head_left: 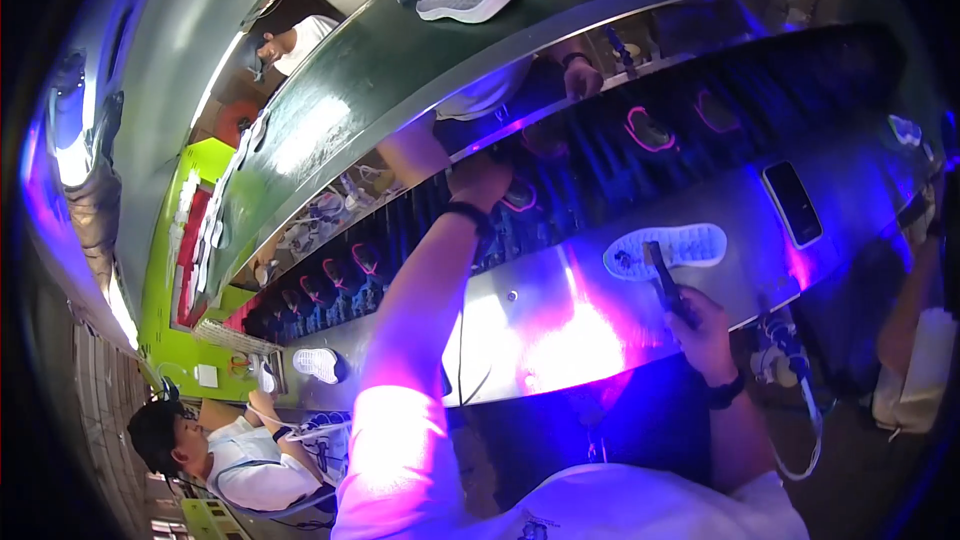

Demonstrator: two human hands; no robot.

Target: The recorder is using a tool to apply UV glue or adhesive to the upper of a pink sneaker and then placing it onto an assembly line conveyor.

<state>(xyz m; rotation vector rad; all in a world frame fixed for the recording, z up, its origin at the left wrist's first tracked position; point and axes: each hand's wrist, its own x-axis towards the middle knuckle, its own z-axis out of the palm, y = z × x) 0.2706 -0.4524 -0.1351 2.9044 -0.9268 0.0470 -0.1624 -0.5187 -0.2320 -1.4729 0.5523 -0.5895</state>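
A white shoe sole (700,240) lies with its studded side up on the shiny metal bench. My right hand (705,335) is closed around the dark handle of a brush (660,275), whose head lies over the sole's middle. My left hand (482,180) reaches forward to the dark conveyor, beside a dark shoe upper (518,195) with a glowing pink outline. Shadow hides the fingers of that hand, so whether it grips the upper cannot be told.
Several more pink-edged uppers, one a shoe upper (650,130), stand along the dark conveyor (400,230). A black phone-like device (792,203) lies at the right. Another sole (317,365) is at the left, near a seated co-worker (250,460). Pale soles (465,2) line the green upper belt (330,120).
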